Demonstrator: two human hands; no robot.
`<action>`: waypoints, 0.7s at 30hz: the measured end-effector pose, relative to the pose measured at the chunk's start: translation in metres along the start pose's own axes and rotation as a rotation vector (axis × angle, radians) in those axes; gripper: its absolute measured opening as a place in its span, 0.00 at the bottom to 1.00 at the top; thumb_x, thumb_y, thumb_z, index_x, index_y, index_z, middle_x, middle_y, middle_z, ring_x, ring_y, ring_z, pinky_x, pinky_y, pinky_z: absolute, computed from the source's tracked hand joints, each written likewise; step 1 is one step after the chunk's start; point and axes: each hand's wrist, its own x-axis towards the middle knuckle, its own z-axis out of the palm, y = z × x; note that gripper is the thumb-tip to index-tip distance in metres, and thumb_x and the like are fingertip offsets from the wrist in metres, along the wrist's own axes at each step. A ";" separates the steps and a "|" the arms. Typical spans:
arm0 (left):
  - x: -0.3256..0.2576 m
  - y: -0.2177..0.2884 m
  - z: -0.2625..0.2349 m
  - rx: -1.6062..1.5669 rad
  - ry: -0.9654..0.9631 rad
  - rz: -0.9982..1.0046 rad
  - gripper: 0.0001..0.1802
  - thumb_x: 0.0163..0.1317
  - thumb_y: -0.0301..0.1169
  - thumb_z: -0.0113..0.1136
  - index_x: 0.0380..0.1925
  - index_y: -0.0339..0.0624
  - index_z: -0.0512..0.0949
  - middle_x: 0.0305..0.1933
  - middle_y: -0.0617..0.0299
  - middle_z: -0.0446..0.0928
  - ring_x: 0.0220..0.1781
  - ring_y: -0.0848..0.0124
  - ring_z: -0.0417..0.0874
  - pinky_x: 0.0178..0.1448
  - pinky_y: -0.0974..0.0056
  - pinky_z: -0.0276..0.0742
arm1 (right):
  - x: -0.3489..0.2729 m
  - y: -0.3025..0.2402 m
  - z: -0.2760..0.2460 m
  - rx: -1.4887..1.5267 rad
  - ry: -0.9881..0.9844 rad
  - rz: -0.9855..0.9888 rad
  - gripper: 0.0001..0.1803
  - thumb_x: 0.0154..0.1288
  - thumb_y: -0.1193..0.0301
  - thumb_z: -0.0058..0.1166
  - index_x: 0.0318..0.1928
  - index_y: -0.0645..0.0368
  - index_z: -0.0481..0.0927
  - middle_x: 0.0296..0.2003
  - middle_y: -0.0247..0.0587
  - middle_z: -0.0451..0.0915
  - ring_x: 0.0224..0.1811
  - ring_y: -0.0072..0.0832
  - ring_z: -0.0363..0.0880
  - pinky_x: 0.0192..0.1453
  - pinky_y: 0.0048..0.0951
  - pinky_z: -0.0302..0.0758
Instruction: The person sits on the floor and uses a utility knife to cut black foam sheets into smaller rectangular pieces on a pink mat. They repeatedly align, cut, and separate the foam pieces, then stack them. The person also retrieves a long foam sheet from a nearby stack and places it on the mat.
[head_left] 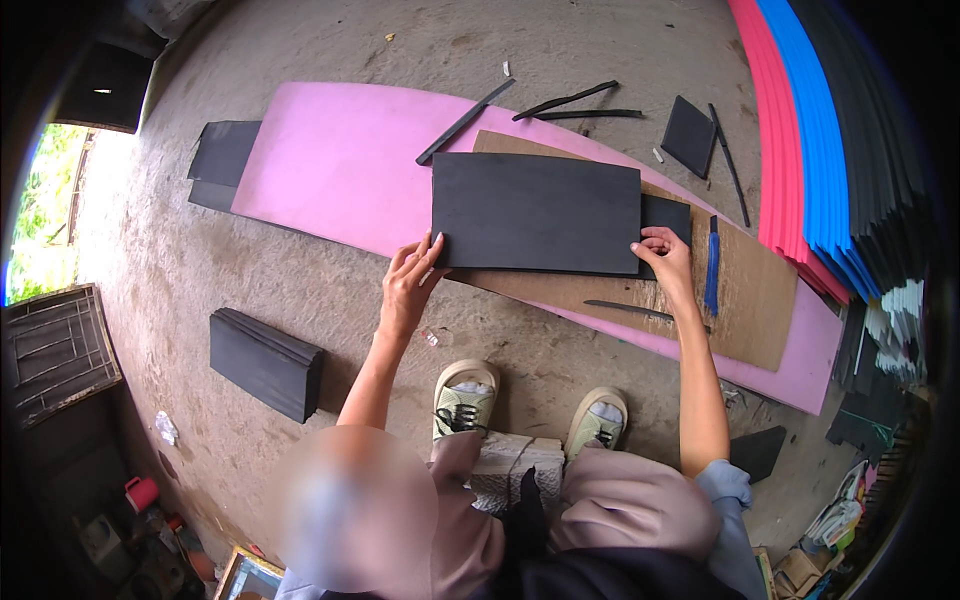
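Observation:
A black rectangular foam sheet (535, 212) spans between my two hands. My left hand (408, 280) pinches its lower left corner, thumb near the edge. At the lower right corner, my right hand (665, 258) grips the sheet between thumb and curled fingers. Another black piece (667, 215) sticks out from under the sheet's right side. Beneath them lies a brown board (765, 300), worn pale in places, on top of a large pink foam sheet (335, 165). A blue utility knife (712, 270) rests on the board right of my right hand. A thin black strip (630, 309) lies below the sheet.
A stack of black foam pieces (265, 362) sits on the concrete floor at left. Black offcut strips (565, 98) and a black piece (689, 137) lie beyond the board. Tall stacks of red, blue and black foam sheets (820, 130) stand at right. My shoes (467, 395) are close below.

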 end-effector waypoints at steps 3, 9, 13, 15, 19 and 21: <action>0.000 0.001 0.000 -0.001 0.003 0.005 0.30 0.39 0.24 0.64 0.49 0.44 0.72 0.51 0.58 0.72 0.43 0.64 0.75 0.46 0.63 0.74 | 0.002 0.001 -0.003 -0.006 -0.033 -0.019 0.15 0.44 0.75 0.61 0.36 0.62 0.76 0.24 0.30 0.75 0.27 0.15 0.70 0.35 0.17 0.68; -0.002 0.001 0.000 0.023 -0.013 0.004 0.30 0.40 0.23 0.64 0.49 0.44 0.72 0.51 0.57 0.72 0.43 0.63 0.75 0.46 0.63 0.74 | 0.001 -0.003 -0.002 -0.054 -0.046 -0.012 0.14 0.44 0.74 0.61 0.35 0.62 0.76 0.24 0.30 0.75 0.28 0.15 0.70 0.35 0.17 0.68; 0.000 0.001 0.001 0.026 -0.019 0.010 0.30 0.40 0.22 0.64 0.49 0.44 0.72 0.51 0.56 0.72 0.43 0.63 0.75 0.46 0.62 0.74 | 0.002 -0.003 -0.001 -0.085 -0.029 0.003 0.14 0.44 0.74 0.62 0.34 0.62 0.75 0.24 0.32 0.76 0.28 0.16 0.71 0.35 0.18 0.69; 0.005 0.001 0.003 0.013 -0.011 0.002 0.30 0.41 0.20 0.63 0.50 0.45 0.72 0.49 0.56 0.74 0.44 0.62 0.75 0.45 0.62 0.75 | 0.004 -0.001 -0.001 -0.073 -0.027 0.006 0.15 0.44 0.74 0.62 0.34 0.62 0.75 0.24 0.32 0.76 0.28 0.17 0.72 0.35 0.19 0.69; 0.008 0.001 0.003 -0.013 -0.009 -0.021 0.29 0.42 0.19 0.62 0.50 0.45 0.72 0.48 0.56 0.74 0.45 0.62 0.75 0.45 0.63 0.75 | 0.005 -0.004 0.001 -0.082 -0.032 0.025 0.15 0.43 0.74 0.62 0.35 0.63 0.75 0.25 0.34 0.77 0.27 0.17 0.72 0.35 0.19 0.70; 0.009 0.001 0.001 0.006 -0.005 0.015 0.29 0.44 0.19 0.61 0.50 0.45 0.71 0.49 0.55 0.73 0.46 0.61 0.74 0.48 0.63 0.74 | 0.009 0.000 -0.001 -0.091 -0.062 -0.004 0.15 0.44 0.73 0.62 0.35 0.63 0.75 0.26 0.35 0.77 0.29 0.19 0.74 0.36 0.20 0.70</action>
